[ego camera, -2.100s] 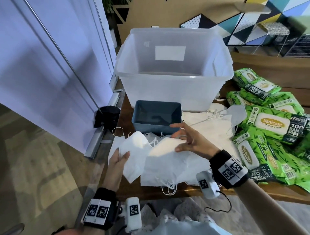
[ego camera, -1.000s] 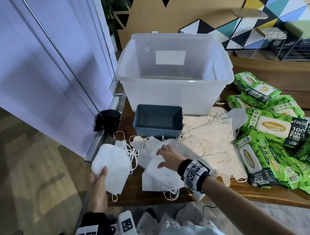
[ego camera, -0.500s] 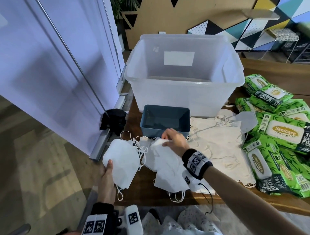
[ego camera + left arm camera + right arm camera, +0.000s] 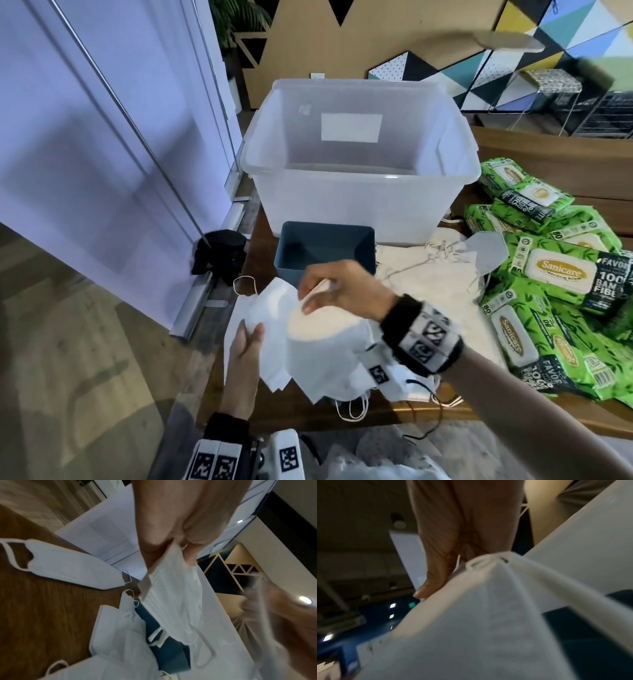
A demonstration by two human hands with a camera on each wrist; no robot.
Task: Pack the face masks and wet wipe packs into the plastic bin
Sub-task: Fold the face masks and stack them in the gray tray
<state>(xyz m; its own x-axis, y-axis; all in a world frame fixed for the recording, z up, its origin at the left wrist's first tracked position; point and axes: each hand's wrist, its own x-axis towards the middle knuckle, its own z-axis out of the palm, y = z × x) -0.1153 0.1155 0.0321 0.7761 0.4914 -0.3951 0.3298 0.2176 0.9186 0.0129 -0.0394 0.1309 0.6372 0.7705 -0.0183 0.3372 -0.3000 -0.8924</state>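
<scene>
Our left hand pinches a stack of white masks. Our right hand grips another mask beside it, above the table.

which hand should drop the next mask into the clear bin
Right, probably. The right hand already pinches a mask near the plastic bin; the left hand is lower, gripping the mask stack.
</scene>
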